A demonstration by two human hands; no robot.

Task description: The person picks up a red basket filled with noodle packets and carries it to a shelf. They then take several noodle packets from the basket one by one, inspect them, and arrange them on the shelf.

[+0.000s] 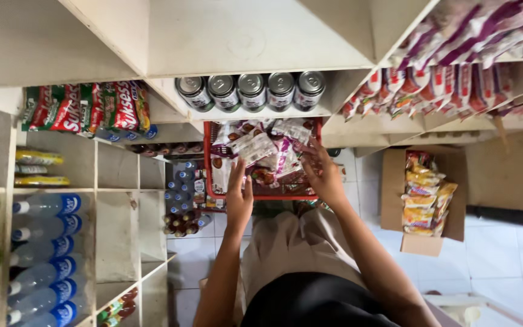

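At the centre of the frame a red wire basket (208, 163) full of small white and purple snack sachets (286, 158) sits below a shelf of silver-topped cans (252, 91). The left hand (239, 197) pinches a strip of sachets (254, 147) between thumb and fingers; the right hand (323, 175) lies spread, fingers loosely open, on the pile. Lifting one strip cleanly seems to call for steadying the pile with the right.
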